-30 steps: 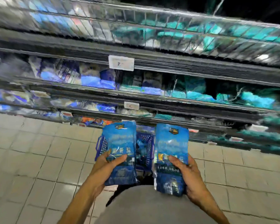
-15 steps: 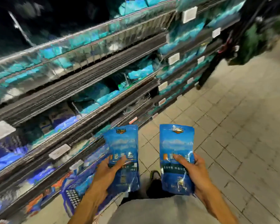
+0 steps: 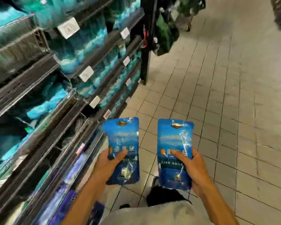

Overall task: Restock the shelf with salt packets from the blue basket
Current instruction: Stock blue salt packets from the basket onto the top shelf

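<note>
Two blue packets are held upright over the tiled floor (image 3: 217,95), beside the shelf (image 3: 71,88). Left hand (image 3: 107,166) grips the left packet (image 3: 122,143), thumb across its front, fingers hidden behind. Right hand (image 3: 193,169) grips the right packet (image 3: 173,143) the same way, low on its outer edge.

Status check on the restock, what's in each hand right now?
Left hand shut on left salt packet. Right hand shut on right salt packet. Shelf on the left, nothing blocking it.

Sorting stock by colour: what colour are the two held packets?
Blue packets, best seen in the head view.
</note>
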`<state>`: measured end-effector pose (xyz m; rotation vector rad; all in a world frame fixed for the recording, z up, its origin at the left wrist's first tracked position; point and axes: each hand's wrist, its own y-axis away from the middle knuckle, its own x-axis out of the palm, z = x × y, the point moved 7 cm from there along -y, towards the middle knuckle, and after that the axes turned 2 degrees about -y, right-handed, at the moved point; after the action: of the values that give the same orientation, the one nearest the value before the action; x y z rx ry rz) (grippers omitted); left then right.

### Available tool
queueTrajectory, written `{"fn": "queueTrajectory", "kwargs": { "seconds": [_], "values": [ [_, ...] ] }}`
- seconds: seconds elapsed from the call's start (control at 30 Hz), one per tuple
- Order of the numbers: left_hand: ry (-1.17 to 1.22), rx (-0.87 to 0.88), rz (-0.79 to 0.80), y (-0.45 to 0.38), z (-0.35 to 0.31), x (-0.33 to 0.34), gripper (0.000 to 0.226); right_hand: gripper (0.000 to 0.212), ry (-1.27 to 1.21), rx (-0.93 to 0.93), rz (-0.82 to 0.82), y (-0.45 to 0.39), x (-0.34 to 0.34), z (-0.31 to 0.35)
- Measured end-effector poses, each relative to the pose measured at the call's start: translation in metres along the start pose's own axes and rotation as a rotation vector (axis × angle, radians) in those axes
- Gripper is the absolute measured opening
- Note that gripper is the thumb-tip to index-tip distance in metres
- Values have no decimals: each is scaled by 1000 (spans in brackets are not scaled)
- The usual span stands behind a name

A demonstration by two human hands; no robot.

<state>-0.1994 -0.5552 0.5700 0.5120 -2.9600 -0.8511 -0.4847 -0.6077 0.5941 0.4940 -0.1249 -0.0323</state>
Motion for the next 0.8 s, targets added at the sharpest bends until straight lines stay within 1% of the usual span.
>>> {"fn": "queueTrajectory", "kwargs": {
  "seconds": [0.03, 0.13, 0.17, 0.23, 0.27, 0.33, 0.47, 0.6, 0.67, 0.8],
  "values": [
    [13, 3, 18, -10, -10, 18, 19, 50, -2, -5, 4, -15, -10, 10],
    [23, -1, 59, -36, -37, 62, 44, 29, 16, -24, 40, -56, -34, 43],
    [32, 10, 65, -42, -47, 72, 48, 29, 15, -31, 54, -67, -38, 54],
    [59, 32, 62, -59, -68, 92, 52, 35, 3, -39, 84, -93, -45, 78],
    [66, 35, 57, -68, -77, 100, 54, 34, 2, -39, 98, -106, -46, 89],
    [75, 48, 34, -83, -98, 110, 59, 25, 1, -44, 127, -129, -43, 108],
    [104, 147, -94, -124, -154, 114, 59, 21, -1, -67, 189, -186, -27, 152],
    [135, 251, -117, -170, -216, 106, 44, 26, 9, -109, 236, -244, 7, 198],
    [139, 298, -142, -194, -244, 98, 45, 28, 23, -143, 260, -272, 28, 223],
    [148, 381, -177, -255, -308, 78, 44, 25, 39, -224, 318, -329, 84, 284]
  ]
}}
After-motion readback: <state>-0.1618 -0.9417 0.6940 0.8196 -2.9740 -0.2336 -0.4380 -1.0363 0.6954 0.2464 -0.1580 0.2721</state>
